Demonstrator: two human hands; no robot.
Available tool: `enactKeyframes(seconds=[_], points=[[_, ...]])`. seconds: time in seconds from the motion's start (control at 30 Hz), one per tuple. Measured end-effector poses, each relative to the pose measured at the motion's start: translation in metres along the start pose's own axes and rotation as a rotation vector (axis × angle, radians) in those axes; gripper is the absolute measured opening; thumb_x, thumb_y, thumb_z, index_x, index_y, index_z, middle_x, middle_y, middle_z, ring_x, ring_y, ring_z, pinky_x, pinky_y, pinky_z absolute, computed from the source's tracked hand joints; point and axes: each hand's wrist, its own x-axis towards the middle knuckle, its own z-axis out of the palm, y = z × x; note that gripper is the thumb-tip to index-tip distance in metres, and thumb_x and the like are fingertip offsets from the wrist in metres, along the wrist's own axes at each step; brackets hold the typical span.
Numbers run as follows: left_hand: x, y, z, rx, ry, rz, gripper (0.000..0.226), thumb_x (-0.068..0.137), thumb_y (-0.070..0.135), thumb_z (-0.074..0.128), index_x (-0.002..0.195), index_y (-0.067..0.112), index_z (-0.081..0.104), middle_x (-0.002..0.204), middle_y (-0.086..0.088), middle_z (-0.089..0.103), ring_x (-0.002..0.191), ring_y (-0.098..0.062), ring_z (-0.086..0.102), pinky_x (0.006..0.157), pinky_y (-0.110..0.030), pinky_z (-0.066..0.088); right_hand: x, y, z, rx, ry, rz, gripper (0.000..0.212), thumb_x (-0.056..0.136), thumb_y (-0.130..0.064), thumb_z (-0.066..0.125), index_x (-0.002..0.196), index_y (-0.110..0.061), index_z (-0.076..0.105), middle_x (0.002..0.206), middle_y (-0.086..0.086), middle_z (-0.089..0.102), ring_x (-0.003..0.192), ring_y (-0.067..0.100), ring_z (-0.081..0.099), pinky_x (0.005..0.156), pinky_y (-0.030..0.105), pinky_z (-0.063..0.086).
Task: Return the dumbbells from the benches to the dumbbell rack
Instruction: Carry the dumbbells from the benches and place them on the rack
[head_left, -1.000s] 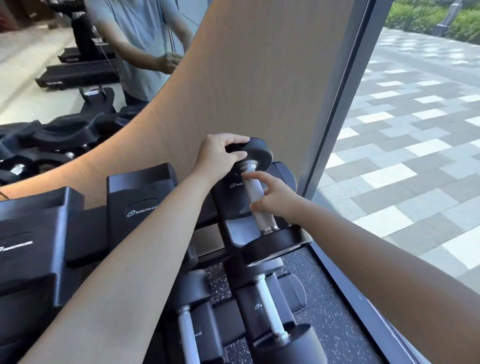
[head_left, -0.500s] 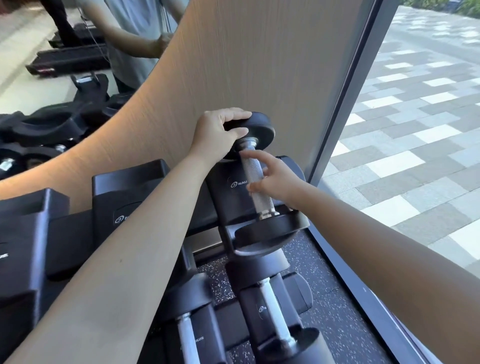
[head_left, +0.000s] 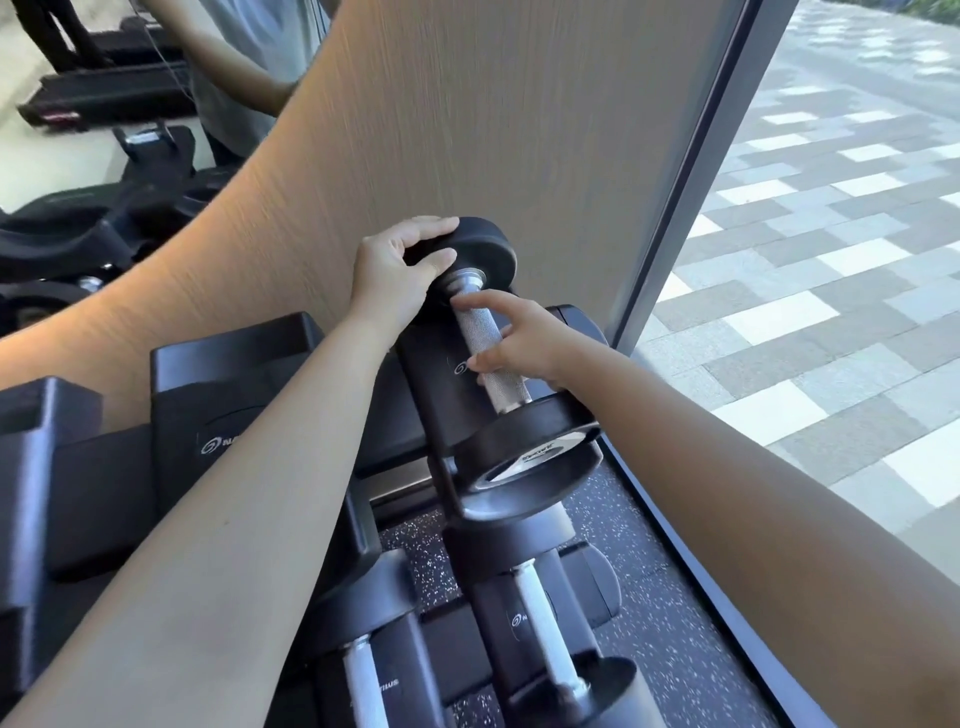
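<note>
Closest in, on the lower shelf of the rack (head_left: 228, 384), a stored dumbbell (head_left: 545, 629) lies in its cradle with its steel handle running away from the camera. Just to its left sits a second stored dumbbell (head_left: 361, 680), partly hidden by the left forearm. Between and beyond them there's black, white-flecked rubber floor (head_left: 665, 654).

Up one level, here's the one that matters. The dumbbell (head_left: 488, 358) is on the top shelf at the rack's right end, tilted, with its near head low in the curved lip of the cradle and its far head raised towards the wall. The right hand (head_left: 524, 343) comes in from the right with index finger and thumb curled across the knurled handle, pinching it. The other fingers are tucked behind the bar, out of sight. The left hand (head_left: 395, 270) reaches further and grips the far head, fingers hooked over the top of the black disc and thumb pressed on its inner face by the steel collar.

To the left, more black cradles of the top shelf run off in a row. Behind everything stands a wood-grain wall panel (head_left: 467, 130), close behind the far head. On its left is a mirror (head_left: 67, 171) showing a person's torso and gym machines. On its right, past a dark window frame (head_left: 691, 171), there's grey-and-white paving (head_left: 831, 270) in sunshine.
</note>
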Motion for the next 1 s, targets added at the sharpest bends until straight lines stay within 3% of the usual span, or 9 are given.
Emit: enactKeyframes(seconds=[0.13, 0.2, 0.3, 0.37, 0.47, 0.57, 0.73, 0.87, 1.0], points=[[-0.005, 0.002, -0.002, 0.027, -0.018, 0.008, 0.034, 0.084, 0.000, 0.059, 0.111, 0.021, 0.063, 0.122, 0.005, 0.059, 0.111, 0.002, 0.049, 0.102, -0.014, 0.032, -0.003, -0.002, 0.000, 0.027, -0.026, 0.023, 0.062, 0.078, 0.003, 0.066, 0.131, -0.026, 0.049, 0.109, 0.003, 0.047, 0.102, 0.020, 0.056, 0.083, 0.030, 0.050], [-0.012, 0.005, -0.004, 0.049, -0.054, -0.024, 0.036, 0.087, 0.002, 0.055, 0.117, 0.020, 0.061, 0.135, 0.005, 0.050, 0.120, 0.002, 0.040, 0.107, -0.018, 0.026, -0.007, -0.002, -0.002, 0.054, -0.037, 0.057, 0.058, 0.078, 0.003, 0.066, 0.126, -0.026, 0.053, 0.108, 0.004, 0.049, 0.105, 0.025, 0.055, 0.089, 0.040, 0.051], [-0.033, 0.012, -0.007, 0.079, -0.084, -0.035, 0.036, 0.089, 0.006, 0.055, 0.121, 0.022, 0.058, 0.146, 0.006, 0.035, 0.133, -0.002, 0.026, 0.113, -0.027, 0.018, -0.018, -0.003, -0.007, 0.086, -0.035, 0.090, 0.050, 0.078, 0.001, 0.066, 0.119, -0.025, 0.059, 0.091, -0.001, 0.053, 0.083, 0.018, 0.053, 0.078, 0.034, 0.051], [-0.056, 0.020, -0.004, 0.086, -0.107, -0.003, 0.037, 0.089, 0.007, 0.057, 0.122, 0.022, 0.057, 0.147, 0.005, 0.034, 0.139, -0.007, 0.019, 0.114, -0.027, 0.013, -0.030, -0.002, -0.010, 0.080, -0.017, 0.078, 0.052, 0.079, -0.001, 0.066, 0.122, -0.028, 0.056, 0.088, -0.003, 0.052, 0.083, 0.016, 0.053, 0.082, 0.032, 0.052], [-0.092, 0.028, 0.006, 0.026, -0.138, 0.006, 0.037, 0.087, 0.007, 0.060, 0.119, 0.026, 0.056, 0.140, 0.010, 0.041, 0.137, -0.008, 0.025, 0.112, -0.023, 0.017, -0.051, 0.003, -0.013, 0.045, 0.047, 0.023, 0.065, 0.078, -0.005, 0.069, 0.131, -0.034, 0.045, 0.088, 0.006, 0.055, 0.085, 0.026, 0.059, 0.090, 0.037, 0.050], [-0.122, 0.032, 0.014, -0.020, -0.141, 0.001, 0.036, 0.084, 0.010, 0.063, 0.117, 0.023, 0.058, 0.137, 0.006, 0.046, 0.131, -0.003, 0.035, 0.108, -0.016, 0.024, -0.070, 0.013, -0.017, 0.146, 0.096, -0.055, 0.063, 0.079, -0.012, 0.071, 0.131, -0.034, 0.044, 0.098, 0.005, 0.057, 0.087, 0.009, 0.058, 0.086, 0.026, 0.044], [-0.158, 0.026, 0.019, -0.019, -0.140, -0.008, 0.035, 0.083, 0.012, 0.064, 0.117, 0.017, 0.060, 0.132, 0.002, 0.052, 0.124, -0.002, 0.044, 0.106, -0.016, 0.029, -0.094, 0.029, -0.017, 0.186, 0.092, -0.145, 0.052, 0.078, -0.009, 0.071, 0.118, -0.036, 0.051, 0.110, 0.008, 0.055, 0.102, 0.016, 0.055, 0.099, 0.036, 0.044], [-0.173, 0.025, 0.021, 0.013, -0.141, -0.011, 0.045, 0.081, 0.013, 0.067, 0.118, 0.035, 0.052, 0.127, 0.011, 0.053, 0.121, 0.006, 0.043, 0.105, -0.016, 0.030, -0.106, 0.040, -0.015, 0.140, 0.127, -0.225, 0.045, 0.077, -0.008, 0.072, 0.110, -0.035, 0.056, 0.105, -0.003, 0.060, 0.106, 0.012, 0.055, 0.098, 0.035, 0.039], [-0.181, 0.022, 0.026, -0.001, -0.062, -0.052, 0.061, 0.080, -0.002, 0.064, 0.116, 0.044, 0.050, 0.122, 0.016, 0.056, 0.119, -0.005, 0.051, 0.105, -0.032, 0.038, -0.112, 0.050, -0.013, 0.031, 0.192, -0.258, 0.048, 0.076, -0.009, 0.072, 0.100, -0.048, 0.057, 0.106, 0.006, 0.058, 0.103, 0.027, 0.056, 0.099, 0.047, 0.042]])
